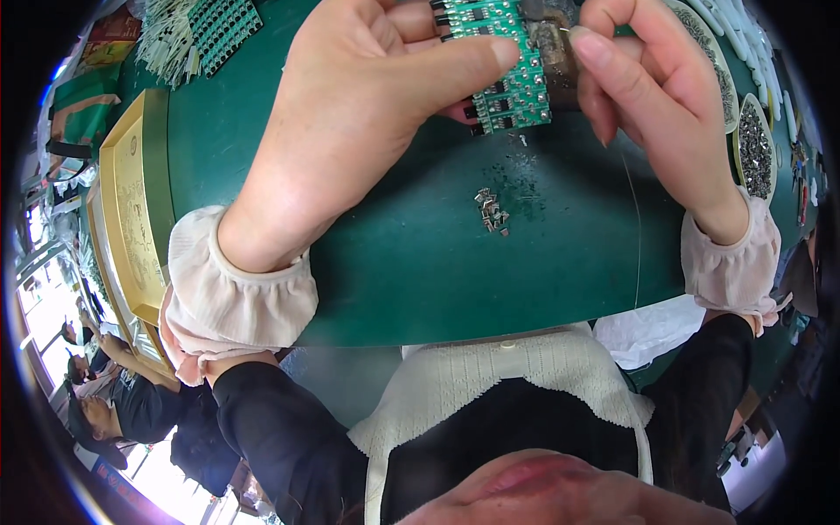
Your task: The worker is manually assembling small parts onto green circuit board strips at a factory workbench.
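Observation:
My left hand (350,96) grips a green circuit board panel (530,83) at the top middle, its thumb pressed on the board's face. Rows of solder points and small black parts cover the panel. To its right, my right hand (652,87) pinches a thin, shiny wire tip between thumb and forefinger, close to the board's edge. A fine wire strand (638,236) runs from below this hand to the table's front edge. Behind the board shows a brown, stained block (558,54), partly hidden by it. Small metal pieces (492,213) lie in a heap on the table below.
Dishes of small metal parts (754,149) stand at the right, beside white tubes (744,35). A gold tray (140,166) stands at the left. More green circuit boards (223,35) and a bundle of white wires (169,44) lie far left. Other people (122,407) sit at the lower left.

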Action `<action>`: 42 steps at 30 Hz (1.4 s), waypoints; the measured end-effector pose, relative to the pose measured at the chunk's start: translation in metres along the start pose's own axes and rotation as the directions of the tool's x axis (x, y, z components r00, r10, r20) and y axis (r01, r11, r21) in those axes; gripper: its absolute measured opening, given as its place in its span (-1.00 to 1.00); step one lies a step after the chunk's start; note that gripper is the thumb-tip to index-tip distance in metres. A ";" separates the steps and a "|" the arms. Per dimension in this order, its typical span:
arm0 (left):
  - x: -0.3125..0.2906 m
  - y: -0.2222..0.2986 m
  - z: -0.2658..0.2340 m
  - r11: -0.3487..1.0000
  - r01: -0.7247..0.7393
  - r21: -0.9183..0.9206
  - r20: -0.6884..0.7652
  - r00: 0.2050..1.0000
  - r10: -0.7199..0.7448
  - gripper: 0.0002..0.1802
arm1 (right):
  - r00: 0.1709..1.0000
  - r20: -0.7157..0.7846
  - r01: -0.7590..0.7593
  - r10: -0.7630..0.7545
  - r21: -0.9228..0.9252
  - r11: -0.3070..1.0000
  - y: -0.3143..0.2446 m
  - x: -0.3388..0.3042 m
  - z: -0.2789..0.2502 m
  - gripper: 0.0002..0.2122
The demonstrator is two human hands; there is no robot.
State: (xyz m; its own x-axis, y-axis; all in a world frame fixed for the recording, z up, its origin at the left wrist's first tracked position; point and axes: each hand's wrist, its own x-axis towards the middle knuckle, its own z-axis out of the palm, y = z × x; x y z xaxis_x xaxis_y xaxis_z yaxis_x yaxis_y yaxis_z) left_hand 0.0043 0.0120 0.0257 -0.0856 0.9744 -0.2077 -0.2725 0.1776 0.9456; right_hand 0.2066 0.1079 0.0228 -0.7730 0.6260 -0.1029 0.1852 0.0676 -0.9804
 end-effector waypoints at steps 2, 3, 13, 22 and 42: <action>-0.001 0.000 0.000 1.000 -0.010 -0.010 0.006 1.000 0.010 -0.50 | 0.999 0.010 -0.033 0.033 0.027 0.999 -0.001 -0.001 -0.002 -0.87; 0.000 0.000 -0.001 1.000 -0.008 -0.011 0.009 1.000 0.008 -0.50 | 0.999 0.011 -0.052 0.051 0.039 0.998 -0.001 -0.001 -0.003 -0.86; 0.002 -0.001 -0.005 0.996 0.092 0.003 0.041 0.995 -0.092 -0.55 | 0.879 0.423 0.432 -0.219 -0.514 0.741 0.030 -0.021 0.016 -0.75; 0.005 -0.017 -0.014 0.993 0.065 -0.096 0.041 0.997 -0.062 -0.56 | 0.829 0.386 0.559 -0.405 -0.560 0.611 0.045 -0.018 0.024 -0.82; 0.008 -0.028 -0.021 0.993 0.112 -0.037 0.052 0.993 -0.110 -0.61 | 0.886 0.328 0.464 -0.328 -0.610 0.643 0.037 -0.015 0.007 -0.86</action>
State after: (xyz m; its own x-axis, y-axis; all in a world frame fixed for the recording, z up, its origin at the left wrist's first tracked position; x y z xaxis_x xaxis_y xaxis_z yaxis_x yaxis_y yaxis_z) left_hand -0.0094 0.0116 -0.0078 -0.0050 0.9548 -0.2972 -0.3153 0.2805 0.9066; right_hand 0.2206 0.0957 -0.0131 -0.9445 0.2776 0.1755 0.1305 0.8076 -0.5751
